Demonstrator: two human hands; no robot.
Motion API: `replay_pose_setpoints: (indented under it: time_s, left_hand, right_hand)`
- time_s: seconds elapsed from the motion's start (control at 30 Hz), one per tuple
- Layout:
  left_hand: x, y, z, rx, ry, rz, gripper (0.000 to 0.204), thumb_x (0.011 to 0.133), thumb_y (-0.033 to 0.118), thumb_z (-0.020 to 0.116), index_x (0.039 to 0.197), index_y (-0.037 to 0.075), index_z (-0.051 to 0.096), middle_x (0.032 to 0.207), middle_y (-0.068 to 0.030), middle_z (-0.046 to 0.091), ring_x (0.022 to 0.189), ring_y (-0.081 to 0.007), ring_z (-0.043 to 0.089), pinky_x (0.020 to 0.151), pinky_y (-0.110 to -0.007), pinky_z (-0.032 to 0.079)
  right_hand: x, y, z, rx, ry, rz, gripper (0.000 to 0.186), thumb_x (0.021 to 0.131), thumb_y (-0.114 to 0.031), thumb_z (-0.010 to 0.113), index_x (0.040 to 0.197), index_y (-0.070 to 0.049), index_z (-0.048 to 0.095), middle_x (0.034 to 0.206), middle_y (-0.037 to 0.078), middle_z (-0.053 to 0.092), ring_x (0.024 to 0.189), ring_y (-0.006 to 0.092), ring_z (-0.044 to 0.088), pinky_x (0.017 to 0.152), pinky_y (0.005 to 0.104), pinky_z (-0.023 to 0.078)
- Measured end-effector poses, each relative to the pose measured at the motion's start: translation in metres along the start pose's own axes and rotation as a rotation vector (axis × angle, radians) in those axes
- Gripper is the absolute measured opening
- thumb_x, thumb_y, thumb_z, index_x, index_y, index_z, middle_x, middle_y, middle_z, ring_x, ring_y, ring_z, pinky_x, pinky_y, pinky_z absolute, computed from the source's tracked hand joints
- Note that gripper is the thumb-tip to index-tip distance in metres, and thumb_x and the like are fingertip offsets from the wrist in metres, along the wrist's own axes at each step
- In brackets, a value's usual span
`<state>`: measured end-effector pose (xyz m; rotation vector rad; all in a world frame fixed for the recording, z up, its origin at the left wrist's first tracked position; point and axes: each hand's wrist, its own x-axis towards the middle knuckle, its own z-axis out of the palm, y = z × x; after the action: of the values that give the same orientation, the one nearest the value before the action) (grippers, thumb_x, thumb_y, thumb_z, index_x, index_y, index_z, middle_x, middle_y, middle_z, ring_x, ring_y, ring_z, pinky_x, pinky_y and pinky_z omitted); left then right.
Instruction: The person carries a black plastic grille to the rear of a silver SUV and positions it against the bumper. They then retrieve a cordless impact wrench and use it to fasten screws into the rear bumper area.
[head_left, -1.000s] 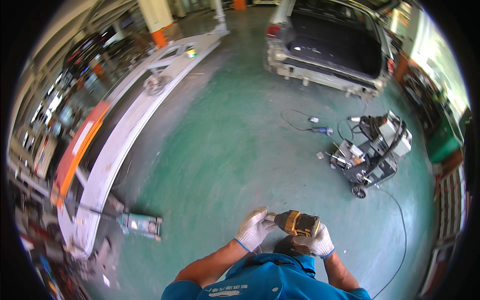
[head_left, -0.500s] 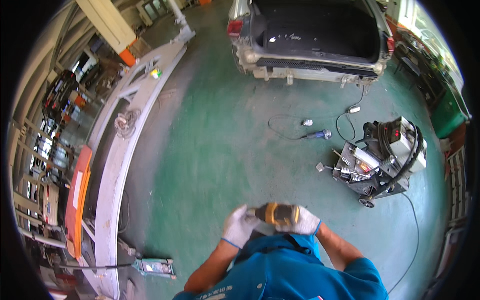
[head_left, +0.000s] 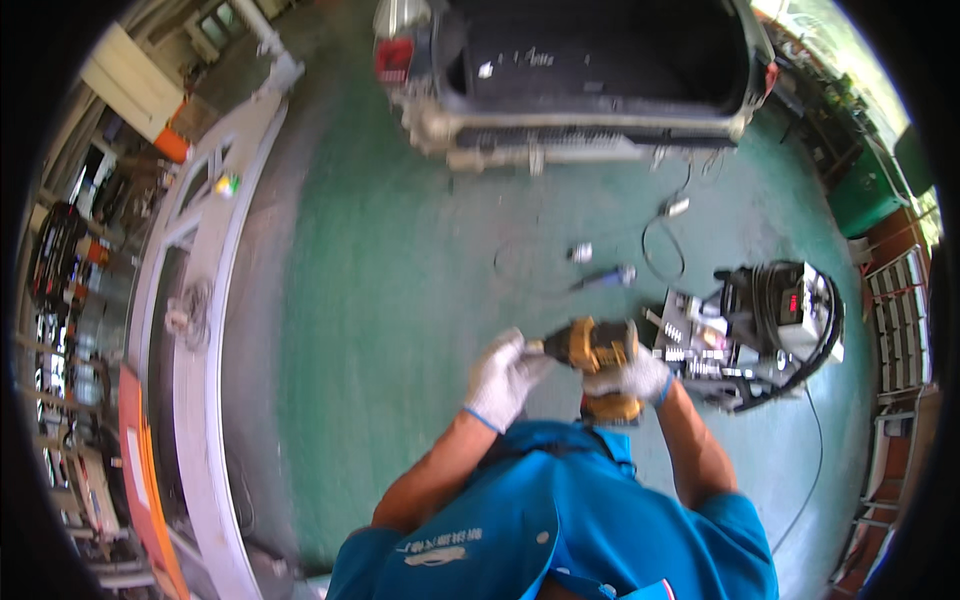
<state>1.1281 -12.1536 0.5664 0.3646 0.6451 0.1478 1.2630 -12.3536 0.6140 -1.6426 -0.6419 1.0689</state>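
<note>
A yellow-and-black cordless drill or driver [head_left: 595, 348] is held in front of me, nose to the left, battery at the bottom. My right hand [head_left: 630, 380], in a white glove with a blue cuff, grips its handle. My left hand [head_left: 505, 372], gloved likewise, has its fingers closed at the nose; whether they hold a bit or just the tip is too small to tell.
Ahead stands a car [head_left: 590, 60] with its rear open and bumper off. At right is a black welding cart [head_left: 765, 325]; a blue angle grinder [head_left: 610, 275] and cables lie on the green floor. A long white lift ramp [head_left: 205, 395] with orange boards [head_left: 140, 470] runs along the left.
The view has moved forward toward the car, which now sits higher and larger in the picture. Both hands have risen with the drill, and more of its handle and battery shows.
</note>
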Motion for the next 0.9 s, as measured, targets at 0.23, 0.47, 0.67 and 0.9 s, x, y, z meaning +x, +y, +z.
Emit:
replay_pose_setpoints:
  time_s: [0.23, 0.47, 0.67, 0.9]
  left_hand:
    - [0.121, 0.061, 0.122, 0.554, -0.47, -0.142, 0.057, 0.096, 0.003, 0.052, 0.148, 0.001, 0.028, 0.121, -0.0139, 0.059, 0.107, -0.0283, 0.064, 0.098, -0.045, 0.051]
    - [0.265, 0.069, 0.206, 0.795, -0.651, -0.303, 0.051, 0.094, 0.002, 0.054, 0.143, 0.001, 0.04, 0.116, -0.0133, 0.064, 0.107, -0.0233, 0.065, 0.096, -0.035, 0.052]
    - [0.414, 0.115, 0.208, 1.127, -0.419, -0.172, 0.043, 0.093, 0.01, 0.063, 0.133, 0.0, 0.052, 0.107, -0.0131, 0.068, 0.094, -0.0216, 0.067, 0.087, -0.035, 0.054]
    - [0.561, 0.221, 0.235, 1.226, -0.179, 0.049, 0.035, 0.09, 0.013, 0.068, 0.122, 0.002, 0.06, 0.097, -0.0093, 0.07, 0.079, -0.0181, 0.068, 0.071, -0.033, 0.055]
  right_hand:
    - [0.047, 0.024, -0.061, 0.252, 0.487, -0.161, 0.043, 0.067, -0.006, 0.081, 0.108, -0.004, 0.066, 0.089, 0.002, 0.069, 0.081, 0.0139, 0.064, 0.074, 0.0302, 0.054]
    - [0.127, 0.061, -0.164, 0.971, 0.439, -0.393, 0.057, 0.06, 0.001, 0.081, 0.114, 0.004, 0.062, 0.082, 0.012, 0.069, 0.069, 0.026, 0.069, 0.063, 0.0362, 0.057]
    - [0.206, 0.034, -0.268, 1.016, 0.476, -0.42, 0.058, 0.057, -0.006, 0.085, 0.109, 0.004, 0.062, 0.077, 0.013, 0.069, 0.065, 0.0252, 0.068, 0.056, 0.0306, 0.052]
    - [0.266, 0.018, -0.335, 1.051, 0.597, -0.358, 0.057, 0.057, -0.005, 0.083, 0.109, 0.004, 0.062, 0.078, 0.014, 0.069, 0.064, 0.0274, 0.068, 0.053, 0.0331, 0.053]
